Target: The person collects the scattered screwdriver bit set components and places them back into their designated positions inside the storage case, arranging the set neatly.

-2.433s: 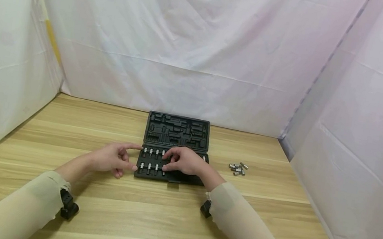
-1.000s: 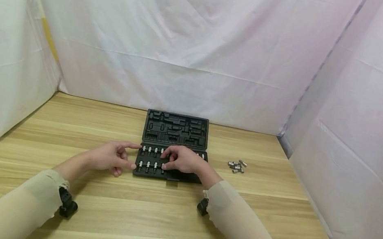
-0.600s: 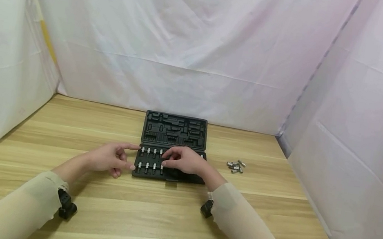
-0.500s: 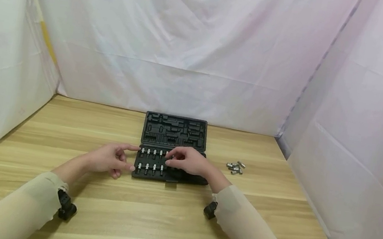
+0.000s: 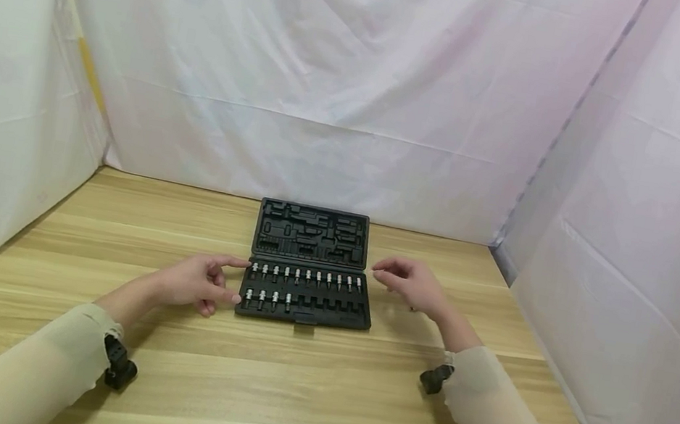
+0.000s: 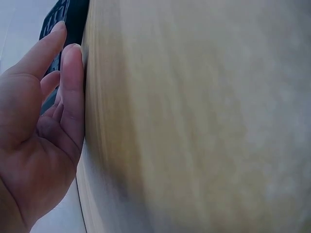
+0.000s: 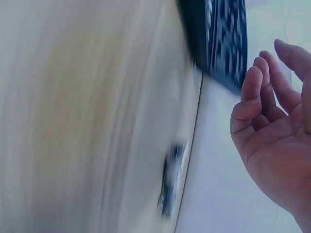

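Note:
A black socket case [image 5: 312, 232] lies unfolded on the table, lid toward the back. Silver bit sockets [image 5: 307, 277] fill the upper row of its tray; several more stand at the left of the lower row [image 5: 275, 299], and bare slots [image 5: 332, 305] run along the right. My left hand [image 5: 191, 283] touches the case's left edge with index finger and thumb extended. To the right of the case, my right hand [image 5: 411, 285] is in the air with nothing between its loosely bent fingers. The right wrist view shows that hand's palm [image 7: 277, 145] beside the blurred case.
A small pile of loose sockets [image 7: 171, 179] lies on the table in the right wrist view; in the head view the right hand covers it. White sheets [image 5: 333, 79] enclose the wooden table [image 5: 261, 383] at the back and sides.
My right hand leaves the lower-row socket and moves right, past the case, uncovering the tray's right half. That socket stays in its slot. My left hand keeps its place.

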Motion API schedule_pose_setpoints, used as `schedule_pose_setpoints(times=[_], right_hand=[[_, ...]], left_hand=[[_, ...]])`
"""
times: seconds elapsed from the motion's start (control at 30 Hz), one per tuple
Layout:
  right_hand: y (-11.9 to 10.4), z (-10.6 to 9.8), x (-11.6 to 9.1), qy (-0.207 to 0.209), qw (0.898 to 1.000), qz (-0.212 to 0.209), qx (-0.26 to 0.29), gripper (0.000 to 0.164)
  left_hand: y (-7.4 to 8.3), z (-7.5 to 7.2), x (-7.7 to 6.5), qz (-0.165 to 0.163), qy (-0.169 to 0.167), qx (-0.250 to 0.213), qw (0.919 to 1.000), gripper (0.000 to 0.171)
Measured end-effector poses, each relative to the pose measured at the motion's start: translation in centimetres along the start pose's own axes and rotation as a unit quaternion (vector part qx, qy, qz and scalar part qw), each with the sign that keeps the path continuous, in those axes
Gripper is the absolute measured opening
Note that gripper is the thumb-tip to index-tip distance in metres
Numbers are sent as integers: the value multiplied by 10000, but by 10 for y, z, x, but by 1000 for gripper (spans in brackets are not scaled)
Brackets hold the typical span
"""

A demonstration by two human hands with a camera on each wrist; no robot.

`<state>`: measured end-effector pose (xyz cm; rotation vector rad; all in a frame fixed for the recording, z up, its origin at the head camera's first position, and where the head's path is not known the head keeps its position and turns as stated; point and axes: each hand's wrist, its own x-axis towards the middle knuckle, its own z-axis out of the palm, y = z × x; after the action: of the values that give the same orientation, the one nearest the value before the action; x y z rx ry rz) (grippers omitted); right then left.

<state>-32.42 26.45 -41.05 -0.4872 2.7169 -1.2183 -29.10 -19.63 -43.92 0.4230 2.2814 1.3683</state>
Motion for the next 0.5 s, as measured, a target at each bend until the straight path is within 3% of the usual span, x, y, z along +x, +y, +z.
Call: schedule_pose_setpoints(times=[0.2,0.5], right_hand=[[33,-35,-18,461,9984,308,-93,48],[71,-67,-44,839,9950,495,-204,43]], left_hand=[[-1,0,0,-22,-33,-80,10000,90],[0,0,-1,-24,1,-60,10000,91]])
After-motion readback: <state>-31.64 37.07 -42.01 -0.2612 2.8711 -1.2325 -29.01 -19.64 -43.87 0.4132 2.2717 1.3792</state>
